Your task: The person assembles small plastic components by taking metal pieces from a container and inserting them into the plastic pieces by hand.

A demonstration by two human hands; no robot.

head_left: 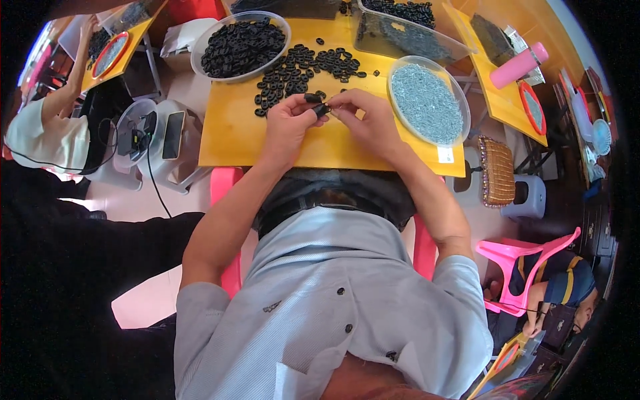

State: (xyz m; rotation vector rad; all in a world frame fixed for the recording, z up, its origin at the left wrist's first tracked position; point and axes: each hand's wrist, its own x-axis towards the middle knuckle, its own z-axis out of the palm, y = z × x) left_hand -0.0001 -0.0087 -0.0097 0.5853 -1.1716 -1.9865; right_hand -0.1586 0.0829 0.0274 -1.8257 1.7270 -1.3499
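Over the near middle of the yellow table (230, 143), my two hands meet. My left hand (288, 125) is closed in a pinch, with black at its thumb and forefinger tips; a small black part (322, 111) shows there. Against that part, the fingertips of my right hand (368, 121) press together; whatever they pinch is too small to make out. Just beyond my left hand lie many loose black oval parts (288, 77), each with holes. Right of my right hand sits a round clear tub (465, 123) full of small silvery screws or pins.
A round bowl (194, 59) heaped with black parts stands at the far left, and a clear rectangular bin (407, 45) at the back. Stools with a phone (173, 135) are on the left. Other people work at both sides; a pink bottle (519, 65) rests on the right table.
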